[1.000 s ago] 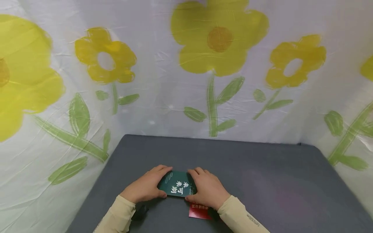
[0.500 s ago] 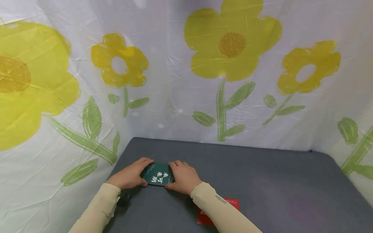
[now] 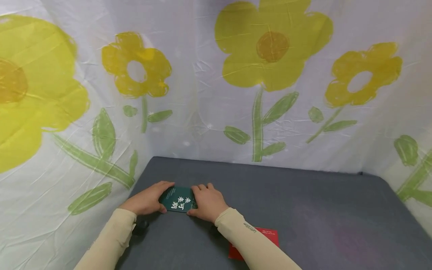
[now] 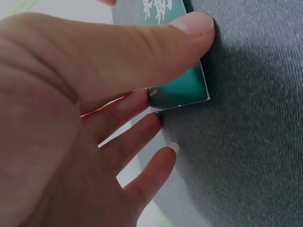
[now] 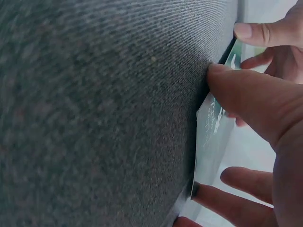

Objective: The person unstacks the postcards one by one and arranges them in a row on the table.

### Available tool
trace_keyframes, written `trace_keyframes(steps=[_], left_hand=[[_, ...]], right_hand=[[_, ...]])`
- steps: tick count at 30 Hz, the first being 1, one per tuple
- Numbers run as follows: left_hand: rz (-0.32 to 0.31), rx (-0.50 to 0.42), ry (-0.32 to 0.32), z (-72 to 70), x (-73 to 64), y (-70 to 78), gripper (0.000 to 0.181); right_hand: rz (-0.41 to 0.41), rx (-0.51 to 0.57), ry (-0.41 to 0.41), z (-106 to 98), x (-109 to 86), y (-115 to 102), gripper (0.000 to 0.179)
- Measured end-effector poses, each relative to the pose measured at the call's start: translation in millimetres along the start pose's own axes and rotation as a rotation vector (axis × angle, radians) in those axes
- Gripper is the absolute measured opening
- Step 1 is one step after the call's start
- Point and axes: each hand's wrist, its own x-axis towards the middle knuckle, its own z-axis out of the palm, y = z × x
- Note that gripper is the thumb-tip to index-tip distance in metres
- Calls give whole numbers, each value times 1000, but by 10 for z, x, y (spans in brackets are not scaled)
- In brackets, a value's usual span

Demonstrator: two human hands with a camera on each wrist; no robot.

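A dark green card (image 3: 178, 199) printed with white characters lies flat, close over the grey table, left of the middle in the head view. My left hand (image 3: 146, 199) grips its left end, thumb on the near edge and fingertips at the far edge. At the opposite end my right hand (image 3: 208, 202) holds it the same way. In the left wrist view the thumb crosses the green card (image 4: 182, 87), while several fingers show beyond its corner. The right wrist view catches the card (image 5: 210, 130) edge-on between thumb and fingers, low over the cloth.
A red card (image 3: 268, 236) lies on the grey table (image 3: 303, 210), partly covered by the right forearm. Something small and black (image 3: 140, 227) shows under the left wrist. White curtains (image 3: 189, 123) painted with yellow flowers rise along the table's back and sides.
Both hands have carried the green card leftward over the table, settling only slightly in the last half second. More of the red card shows, now beneath the right forearm. The head view has turned a little.
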Motion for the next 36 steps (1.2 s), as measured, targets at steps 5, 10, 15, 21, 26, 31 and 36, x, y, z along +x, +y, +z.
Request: trace_keyframes(steps=[5,10,15,21,26,31,36], left_hand=[[2,-16,-1,-31,50,86,101],[7,9,20,15,108,184,102],[12,174,122,168,79,422,92],[118,105,79,480,-4,1074,94],[228,11,-85,767,-88,1546,104],[272,80,-117,974,-107,1804,109],[274,111,-79,1086,-84,1936,107]], right_hand=[[22,6,8,-18,-71,59,80],[74,108,-32,-83,-214,173,87],[127,229,-72,-266,-588,433,94],[150,284,-110,-399,-1315,857,96],[164,340,-132,-402,-1816,1079,107],[138,339,-92,-392,-2090,1158,106],[125,316,-56,-407,-2211,1198,92]])
